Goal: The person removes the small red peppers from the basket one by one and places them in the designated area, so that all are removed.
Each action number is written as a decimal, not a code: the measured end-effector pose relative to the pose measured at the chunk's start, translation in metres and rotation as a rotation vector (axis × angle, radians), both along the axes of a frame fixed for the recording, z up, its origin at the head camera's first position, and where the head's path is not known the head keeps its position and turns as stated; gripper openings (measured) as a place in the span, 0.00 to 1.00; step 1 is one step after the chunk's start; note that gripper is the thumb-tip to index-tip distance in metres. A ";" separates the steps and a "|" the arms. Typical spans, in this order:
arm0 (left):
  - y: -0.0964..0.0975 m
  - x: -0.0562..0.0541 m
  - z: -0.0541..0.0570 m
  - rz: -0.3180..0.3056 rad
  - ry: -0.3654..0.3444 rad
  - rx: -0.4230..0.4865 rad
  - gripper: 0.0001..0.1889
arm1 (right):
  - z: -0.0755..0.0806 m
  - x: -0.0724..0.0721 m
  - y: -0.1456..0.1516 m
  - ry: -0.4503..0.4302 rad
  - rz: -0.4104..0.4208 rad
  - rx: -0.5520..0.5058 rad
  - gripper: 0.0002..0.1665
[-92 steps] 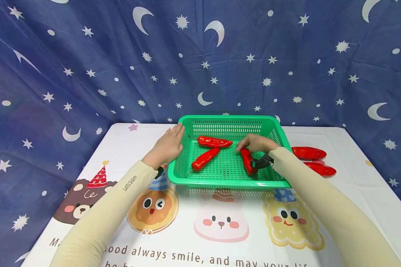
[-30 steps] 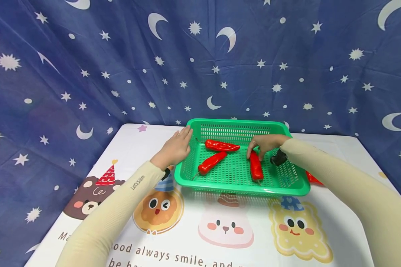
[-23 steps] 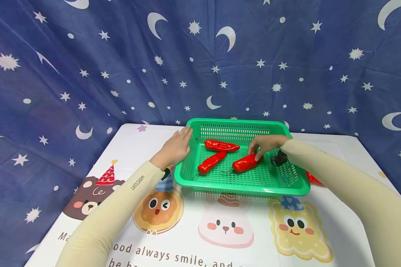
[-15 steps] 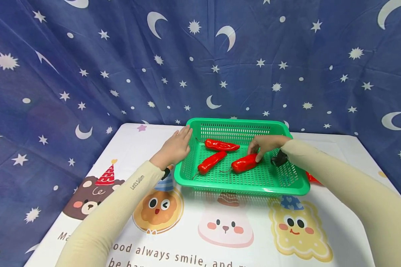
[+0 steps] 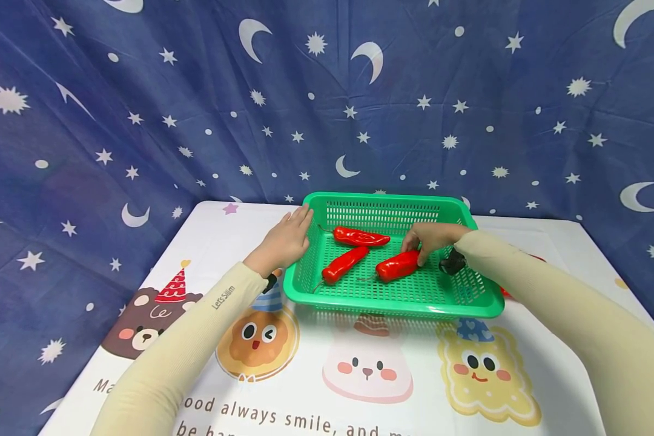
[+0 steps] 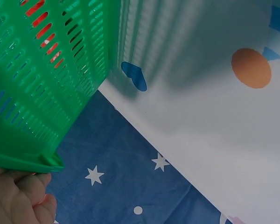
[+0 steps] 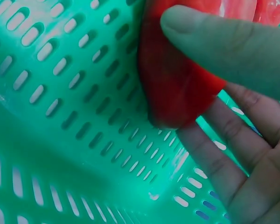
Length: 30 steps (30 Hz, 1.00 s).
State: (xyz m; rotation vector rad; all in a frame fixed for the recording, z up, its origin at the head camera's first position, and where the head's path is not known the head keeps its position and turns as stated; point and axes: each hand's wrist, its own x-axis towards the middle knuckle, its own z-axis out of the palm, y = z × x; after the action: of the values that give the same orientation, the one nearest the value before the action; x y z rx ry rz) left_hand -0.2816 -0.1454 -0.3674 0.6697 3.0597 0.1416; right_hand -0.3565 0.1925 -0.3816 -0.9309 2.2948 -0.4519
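Note:
In the head view a green plastic basket (image 5: 392, 307) stands on the table with several red peppers in it. My right hand (image 5: 433, 237) reaches inside and holds a long red pepper (image 5: 396, 267) by its stemless end, its stem pointing left. The right wrist view shows the thumb (image 7: 214, 37) on one side of that pepper (image 7: 172, 79) and fingers on the other. Two more peppers lie at the left: one at the back (image 5: 361, 237), one slanting (image 5: 344, 265). My left hand (image 5: 284, 240) rests with extended fingers against the basket's left rim (image 6: 23, 163).
Part of a red pepper (image 5: 505, 293) shows on the table right of the basket, mostly hidden by my right sleeve (image 5: 545, 303). A white cloth with cartoon prints (image 5: 370, 418) covers the table. A blue star-patterned curtain (image 5: 327, 109) hangs close behind and at the sides.
The pepper under my right hand has swung from pointing toward the front rim to lying with its stem leftward. It barely moved in the last half second. My left hand stays at the rim.

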 end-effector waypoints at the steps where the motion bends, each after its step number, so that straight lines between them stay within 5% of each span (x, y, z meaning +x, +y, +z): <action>1: 0.000 0.000 0.000 0.001 -0.003 0.001 0.30 | 0.000 0.000 0.000 -0.002 -0.007 -0.001 0.20; 20: 0.000 0.000 0.000 -0.003 0.003 0.009 0.30 | 0.007 0.000 0.000 -0.220 -0.108 -0.208 0.20; 30: -0.001 0.000 0.000 -0.004 0.000 0.014 0.30 | 0.017 0.004 0.006 -0.220 -0.113 -0.261 0.20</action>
State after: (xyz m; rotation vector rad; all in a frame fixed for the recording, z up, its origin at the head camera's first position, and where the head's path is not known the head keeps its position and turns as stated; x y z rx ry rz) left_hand -0.2815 -0.1462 -0.3677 0.6770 3.0603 0.1635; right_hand -0.3530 0.1990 -0.3647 -0.8281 2.1263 -0.8751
